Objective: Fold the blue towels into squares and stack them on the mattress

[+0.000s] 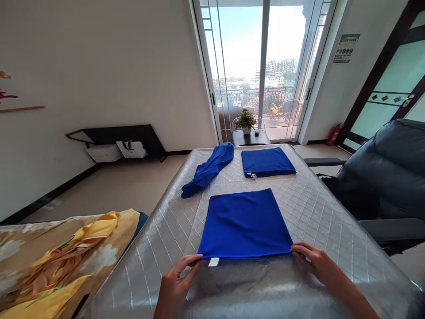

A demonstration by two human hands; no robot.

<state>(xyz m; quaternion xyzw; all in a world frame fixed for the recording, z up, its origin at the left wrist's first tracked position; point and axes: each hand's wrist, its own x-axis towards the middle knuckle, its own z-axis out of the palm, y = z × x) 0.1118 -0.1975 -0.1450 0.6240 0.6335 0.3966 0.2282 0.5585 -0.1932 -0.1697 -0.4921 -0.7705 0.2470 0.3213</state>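
A blue cloth (245, 223) lies flat and square on the silver quilted table cover (166, 248). My left hand (177, 281) pinches its near left corner, beside a small white tag (214, 262). At the near right corner, my right hand (314, 261) grips the cloth between thumb and fingers. Both hands hold the near edge stretched straight. Beyond this cloth, a neat stack of folded blue cloths (268, 161) rests at the far right, with white tags at its near left corner. To the left of the stack lies a crumpled, twisted blue cloth (210, 169).
A bed with yellow bedding (109, 248) stands at the left. A black armchair (381, 177) is close on the right. Past the table's far edge, a potted plant (245, 120) sits on a small dark table (250, 138) before the glass door. White bags (131, 149) lean by the wall.
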